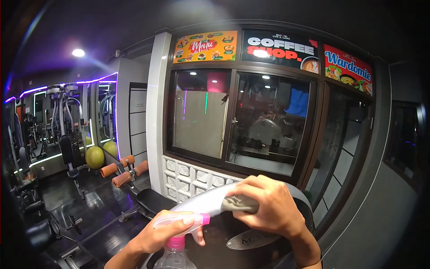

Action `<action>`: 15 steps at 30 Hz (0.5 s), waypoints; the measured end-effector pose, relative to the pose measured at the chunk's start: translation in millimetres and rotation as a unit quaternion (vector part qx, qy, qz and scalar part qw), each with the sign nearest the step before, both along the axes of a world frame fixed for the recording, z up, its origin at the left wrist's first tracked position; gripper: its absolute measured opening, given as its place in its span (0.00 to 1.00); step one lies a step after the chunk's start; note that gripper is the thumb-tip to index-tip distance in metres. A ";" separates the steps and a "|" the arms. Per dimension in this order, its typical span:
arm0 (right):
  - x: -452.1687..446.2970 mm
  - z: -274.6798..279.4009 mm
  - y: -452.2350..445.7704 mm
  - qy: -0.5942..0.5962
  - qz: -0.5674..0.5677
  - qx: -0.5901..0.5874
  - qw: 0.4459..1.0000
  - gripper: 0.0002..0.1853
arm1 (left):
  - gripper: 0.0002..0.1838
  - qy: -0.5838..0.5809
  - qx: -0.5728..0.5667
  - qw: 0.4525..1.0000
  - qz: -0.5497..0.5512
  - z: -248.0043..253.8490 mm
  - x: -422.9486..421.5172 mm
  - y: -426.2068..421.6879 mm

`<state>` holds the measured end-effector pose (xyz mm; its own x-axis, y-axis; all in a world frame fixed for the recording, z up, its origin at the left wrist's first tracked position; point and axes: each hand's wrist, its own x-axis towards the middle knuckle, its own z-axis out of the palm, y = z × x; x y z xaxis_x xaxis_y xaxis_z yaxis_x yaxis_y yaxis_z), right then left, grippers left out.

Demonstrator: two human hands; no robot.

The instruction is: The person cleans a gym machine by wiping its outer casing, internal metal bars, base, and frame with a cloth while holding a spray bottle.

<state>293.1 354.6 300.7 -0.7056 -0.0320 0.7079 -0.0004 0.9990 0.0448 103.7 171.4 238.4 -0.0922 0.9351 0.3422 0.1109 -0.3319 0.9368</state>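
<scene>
My left hand (163,231) is wrapped round the head of a spray bottle (175,258) with a pink collar and pink nozzle. Its clear body runs off the bottom of the view, and the nozzle points right. In my right hand (271,206) is a bunched grey-green cloth (239,203), pressed near the curved silver rim of a dark machine (210,240). Whether the cloth touches the rim I cannot tell for sure. Below the right hand, an oval metal badge (251,239) with partly covered lettering sits on the machine's dark face.
Behind the machine stand a white block wall (183,177) and dark-framed windows (268,125) under food signs. To the left are a bench with orange foam rollers (123,179), a yellow-green exercise ball (94,158) and gym machines (67,148). A door (345,148) is at the right.
</scene>
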 end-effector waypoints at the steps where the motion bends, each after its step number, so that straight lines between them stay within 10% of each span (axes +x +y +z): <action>1: 4.4 -3.3 -0.2 0.013 -0.004 -0.002 1.000 0.20 | 0.25 -0.003 -0.001 1.000 0.003 -1.7 0.9 -0.8; 15: 22.3 -5.5 25.6 0.086 -0.052 -0.056 0.993 0.17 | 0.28 0.016 0.045 0.993 0.110 1.3 17.1 1.0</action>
<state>315.4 380.2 295.2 -0.5692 0.1192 0.8135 0.1003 0.9921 -0.0753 120.7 172.4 239.7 -0.2790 0.8589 0.4295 0.2184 -0.3788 0.8994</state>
